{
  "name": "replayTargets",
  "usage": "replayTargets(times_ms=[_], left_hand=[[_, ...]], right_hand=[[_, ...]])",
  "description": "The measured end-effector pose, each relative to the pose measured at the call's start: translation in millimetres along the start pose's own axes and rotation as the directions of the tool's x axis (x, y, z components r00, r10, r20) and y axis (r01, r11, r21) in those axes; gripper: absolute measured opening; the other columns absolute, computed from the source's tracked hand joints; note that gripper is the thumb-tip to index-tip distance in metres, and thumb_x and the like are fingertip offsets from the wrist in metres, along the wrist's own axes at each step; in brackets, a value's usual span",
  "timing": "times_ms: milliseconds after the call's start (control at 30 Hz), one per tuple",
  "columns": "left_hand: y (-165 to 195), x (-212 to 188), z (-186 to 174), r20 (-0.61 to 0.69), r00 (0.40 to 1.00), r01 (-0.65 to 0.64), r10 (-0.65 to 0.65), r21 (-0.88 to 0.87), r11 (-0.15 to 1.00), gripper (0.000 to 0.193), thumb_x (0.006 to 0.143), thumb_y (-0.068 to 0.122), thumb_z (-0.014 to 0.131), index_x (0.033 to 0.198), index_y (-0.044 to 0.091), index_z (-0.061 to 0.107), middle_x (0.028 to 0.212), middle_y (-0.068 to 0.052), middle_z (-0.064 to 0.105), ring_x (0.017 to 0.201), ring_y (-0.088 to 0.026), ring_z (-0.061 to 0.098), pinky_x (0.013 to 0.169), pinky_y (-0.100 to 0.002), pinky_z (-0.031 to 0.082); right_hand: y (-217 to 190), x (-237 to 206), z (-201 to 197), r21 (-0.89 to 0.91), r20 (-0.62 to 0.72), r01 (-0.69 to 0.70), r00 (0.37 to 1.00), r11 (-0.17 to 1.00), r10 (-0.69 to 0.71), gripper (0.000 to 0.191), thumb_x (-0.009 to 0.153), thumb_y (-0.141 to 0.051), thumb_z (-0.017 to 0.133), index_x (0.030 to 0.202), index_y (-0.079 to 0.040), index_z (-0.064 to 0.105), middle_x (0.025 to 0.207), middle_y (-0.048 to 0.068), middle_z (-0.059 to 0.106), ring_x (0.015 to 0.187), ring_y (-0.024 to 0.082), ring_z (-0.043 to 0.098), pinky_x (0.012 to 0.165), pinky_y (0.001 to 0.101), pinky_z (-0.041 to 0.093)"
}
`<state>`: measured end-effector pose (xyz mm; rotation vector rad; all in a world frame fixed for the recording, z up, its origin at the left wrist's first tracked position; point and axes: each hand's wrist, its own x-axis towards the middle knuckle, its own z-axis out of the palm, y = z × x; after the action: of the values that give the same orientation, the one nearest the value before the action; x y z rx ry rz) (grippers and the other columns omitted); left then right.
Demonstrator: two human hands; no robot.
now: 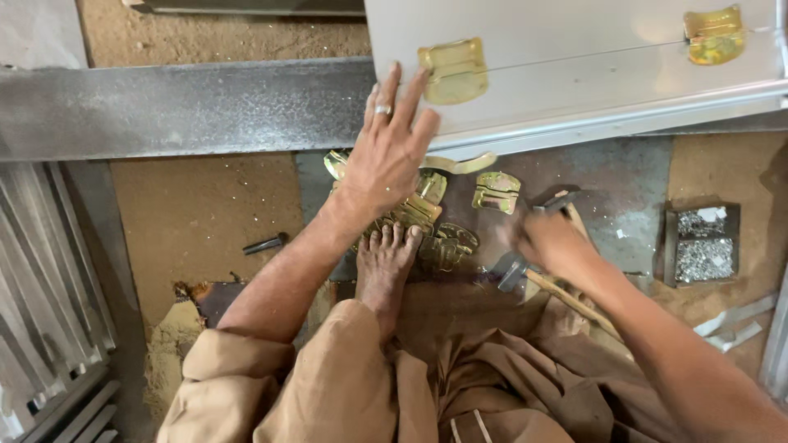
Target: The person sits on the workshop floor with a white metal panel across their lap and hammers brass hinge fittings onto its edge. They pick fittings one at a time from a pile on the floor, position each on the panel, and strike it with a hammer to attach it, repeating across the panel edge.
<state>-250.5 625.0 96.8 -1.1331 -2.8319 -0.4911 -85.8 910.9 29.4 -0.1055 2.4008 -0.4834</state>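
left hand: your left hand [387, 156] is spread flat with the fingers apart, its fingertips [394, 78] touching the near edge of the grey metal box [574, 74], just left of a brass hinge plate [453, 71]. it clamps nothing.
right hand: your right hand [548, 239] is blurred, low on the right, closed around the wooden handle of a hammer [525, 275]. the steel head sits just left of the hand, near the floor.
metal box: it lies far and to the right, its long edge running left to right. a second brass hinge plate [714, 34] sits on it at the far right.
loose brass fittings: a heap of brass fittings [427, 217] lies on the dark floor plate [624, 189] between your two hands, partly under your left wrist. one separate brass fitting [496, 192] lies just right of the heap.
foot: your bare foot [384, 267] rests on the near edge of the heap, toes touching the fittings.
tray: a small tray of silver rivets [703, 246] stands on the right, well apart from the hammer.
steel bar: a long grey steel bar [180, 107] crosses the far left, meeting the box beside your left hand.
floor: a small dark tool [264, 244] lies on the sandy ground [205, 209] to the left.
metal strips: ribbed metal strips [41, 279] lie along the left edge.
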Motion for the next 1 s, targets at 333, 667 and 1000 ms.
replayTargets(times_ms=[333,667,1000], left_hand=[[-1,-22,31,-0.031,0.999,0.034,-0.037,-0.096,0.995,0.041,0.077,-0.010,0.065,0.112,0.007,0.054,0.164,-0.023,0.029,0.155,-0.052,0.016,0.125,-0.068,0.025],[-29,-13,37,0.077,0.974,0.223,-0.211,-0.218,0.950,0.124,0.059,0.079,0.088,0.154,0.012,0.047,0.168,-0.014,0.016,0.153,-0.040,-0.006,0.121,-0.075,0.004],[-33,-12,45,0.004,0.979,0.198,-0.202,-0.217,0.956,0.097,0.072,0.071,0.090,0.145,0.018,0.056,0.169,-0.010,0.016,0.156,-0.041,-0.002,0.124,-0.074,0.008]], right_hand=[[90,-107,65,-0.426,0.431,-0.178,0.822,0.887,0.371,0.055,0.087,-0.030,0.069,0.138,-0.015,0.055,0.122,0.016,0.071,0.115,0.036,0.070,0.099,0.0461,0.057],[7,-93,-19,0.282,0.100,-0.107,0.992,0.953,0.082,0.033,0.098,-0.038,0.058,0.099,-0.005,0.066,0.070,0.019,0.068,0.063,0.035,0.065,0.058,0.0464,0.054],[-87,-18,-82,0.136,-0.631,0.200,0.773,0.970,-0.071,0.032,0.112,-0.025,0.061,0.097,0.002,0.052,0.068,0.021,0.056,0.065,0.044,0.059,0.058,0.0493,0.045]])
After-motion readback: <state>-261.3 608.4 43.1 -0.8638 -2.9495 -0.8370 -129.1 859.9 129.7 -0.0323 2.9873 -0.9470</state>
